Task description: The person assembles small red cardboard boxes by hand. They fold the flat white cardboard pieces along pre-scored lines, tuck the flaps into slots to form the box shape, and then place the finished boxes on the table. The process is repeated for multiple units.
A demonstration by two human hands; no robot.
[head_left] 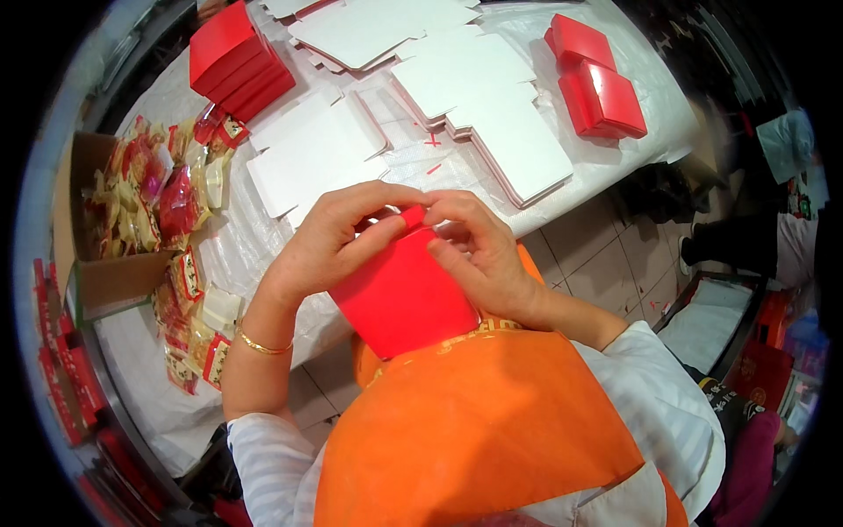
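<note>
A red cardboard box (407, 294) is held against the front of my orange apron, its broad face turned up toward me. My left hand (351, 233) wraps round its far left edge, thumb on the box near a small red flap. On the far right edge, my right hand (470, 246) pinches the box with its fingers bent over the same flap. The fingertips of both hands meet close together there. What lies under the box is hidden.
White unfolded box blanks (492, 110) lie stacked on the plastic-covered table. Red boxes (241, 66) are piled at the far left, more red boxes (601, 88) at the far right. A carton (118, 277) of wrapped packets (145, 189) stands left. Another person's leg (733, 246) shows right.
</note>
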